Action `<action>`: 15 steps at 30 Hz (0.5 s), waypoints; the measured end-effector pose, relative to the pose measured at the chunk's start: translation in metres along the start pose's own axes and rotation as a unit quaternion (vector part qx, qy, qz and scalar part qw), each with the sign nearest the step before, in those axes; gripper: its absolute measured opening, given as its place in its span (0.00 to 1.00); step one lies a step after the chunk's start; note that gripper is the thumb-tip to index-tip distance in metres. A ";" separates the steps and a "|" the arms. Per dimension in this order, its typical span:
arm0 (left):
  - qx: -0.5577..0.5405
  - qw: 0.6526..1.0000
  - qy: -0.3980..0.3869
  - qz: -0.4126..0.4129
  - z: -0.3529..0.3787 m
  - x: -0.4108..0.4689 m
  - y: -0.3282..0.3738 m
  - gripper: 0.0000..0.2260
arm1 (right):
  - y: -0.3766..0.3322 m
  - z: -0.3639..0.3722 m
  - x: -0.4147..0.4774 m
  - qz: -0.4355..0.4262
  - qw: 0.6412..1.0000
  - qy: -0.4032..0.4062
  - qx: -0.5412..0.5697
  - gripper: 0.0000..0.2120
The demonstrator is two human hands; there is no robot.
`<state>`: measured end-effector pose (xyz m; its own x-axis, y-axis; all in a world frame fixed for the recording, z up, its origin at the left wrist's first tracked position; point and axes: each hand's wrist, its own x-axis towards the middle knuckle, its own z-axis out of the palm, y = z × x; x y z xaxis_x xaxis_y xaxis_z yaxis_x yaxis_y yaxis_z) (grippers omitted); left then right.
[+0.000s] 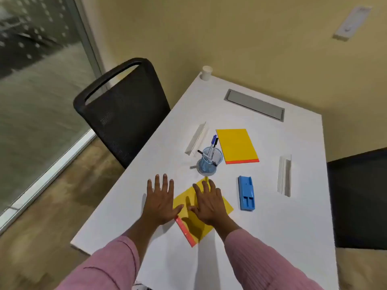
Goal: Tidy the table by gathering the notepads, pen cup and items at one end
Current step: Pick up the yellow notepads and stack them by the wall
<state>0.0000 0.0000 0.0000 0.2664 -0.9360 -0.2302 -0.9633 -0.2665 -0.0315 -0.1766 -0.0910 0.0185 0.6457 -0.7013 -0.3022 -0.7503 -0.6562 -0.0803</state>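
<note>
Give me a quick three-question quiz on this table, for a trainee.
1. True or false: the left hand and right hand are both open.
2. How many yellow notepads lie on the table?
3. Which item stands at the far corner? A) paper cup B) pen cup C) blue holder
Key: 1 true; 2 two; 3 A.
</note>
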 end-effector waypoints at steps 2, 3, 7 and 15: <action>-0.018 0.999 -0.023 -0.033 0.011 -0.001 0.003 0.46 | 0.001 0.008 0.009 -0.022 1.000 -0.011 0.004 0.38; -0.023 0.998 -0.032 -0.042 0.018 -0.003 0.005 0.47 | 0.001 0.013 0.013 -0.038 0.999 -0.010 -0.009 0.37; -0.056 0.994 -0.064 -0.071 0.044 -0.008 0.013 0.50 | 0.003 0.025 0.030 -0.107 0.993 -0.037 -0.046 0.37; -0.082 0.983 -0.118 -0.116 0.060 -0.013 0.032 0.59 | 0.020 0.027 0.063 -0.192 0.969 -0.099 -0.117 0.47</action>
<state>-0.0358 0.0177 -0.0560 0.4449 -0.7709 -0.4558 -0.8541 -0.5183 0.0430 -0.1546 -0.1409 -0.0276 0.8138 -0.3399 -0.4715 -0.3913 -0.9202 -0.0120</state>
